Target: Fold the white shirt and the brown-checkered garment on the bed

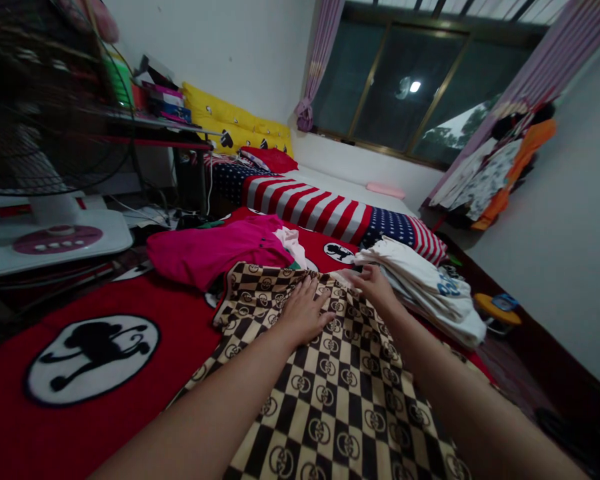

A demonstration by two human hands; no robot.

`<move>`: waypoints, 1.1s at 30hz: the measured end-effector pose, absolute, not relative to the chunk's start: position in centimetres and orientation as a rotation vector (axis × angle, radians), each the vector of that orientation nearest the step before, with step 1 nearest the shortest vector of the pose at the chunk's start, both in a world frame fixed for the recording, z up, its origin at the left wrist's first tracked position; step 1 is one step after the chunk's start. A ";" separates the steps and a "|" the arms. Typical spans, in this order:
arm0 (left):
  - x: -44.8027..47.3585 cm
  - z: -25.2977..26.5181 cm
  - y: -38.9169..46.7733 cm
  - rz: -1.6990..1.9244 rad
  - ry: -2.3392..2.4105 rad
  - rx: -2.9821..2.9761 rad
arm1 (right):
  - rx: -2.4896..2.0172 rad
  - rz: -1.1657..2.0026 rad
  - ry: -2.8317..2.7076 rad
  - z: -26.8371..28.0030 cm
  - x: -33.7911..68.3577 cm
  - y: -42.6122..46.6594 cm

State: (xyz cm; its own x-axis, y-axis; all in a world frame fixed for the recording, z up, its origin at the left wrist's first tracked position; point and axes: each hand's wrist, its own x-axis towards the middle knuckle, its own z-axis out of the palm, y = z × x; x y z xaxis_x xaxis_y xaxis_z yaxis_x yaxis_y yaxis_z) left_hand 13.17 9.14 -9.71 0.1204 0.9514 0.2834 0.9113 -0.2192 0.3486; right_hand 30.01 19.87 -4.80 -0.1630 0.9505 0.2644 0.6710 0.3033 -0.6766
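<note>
A brown-and-cream checkered garment [325, 393] with ring-shaped prints lies spread over a red blanket [180, 300], its lower part running out of view toward me. My left hand [305, 312] rests flat on its upper part, fingers spread. At the upper right edge of the cloth is my right hand [375, 288], its fingertips pointing left and blurred, so whether they grip the fabric is unclear. Just beyond the garment lies a crumpled magenta garment [220, 248] with a pale pink cloth [293, 245] beside it. A stack of folded white clothes [425, 283] sits to the right.
A white-based fan [55, 233] stands at the left, near a cluttered desk [155, 130]. Behind is a bed with a stars-and-stripes cover [305, 203] and a yellow cushion [240, 123]. Clothes [500, 173] hang at the right, above a small orange-topped stool [497, 310].
</note>
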 end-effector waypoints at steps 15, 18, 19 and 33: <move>11.5 -9.3 10.3 1.136 1.551 2.009 | -1.414 0.889 -2.069 -5.4 38.2 -0.5; 11.0 -9.2 10.6 1.171 1.502 1.946 | -1.469 0.933 -2.007 -5.7 39.8 -3.5; 11.0 -9.2 10.7 1.150 1.503 1.951 | -1.484 0.938 -1.991 -5.8 40.2 -4.4; 9.9 -7.7 10.5 0.789 1.404 2.316 | -1.430 0.709 -2.158 -4.2 44.2 -12.4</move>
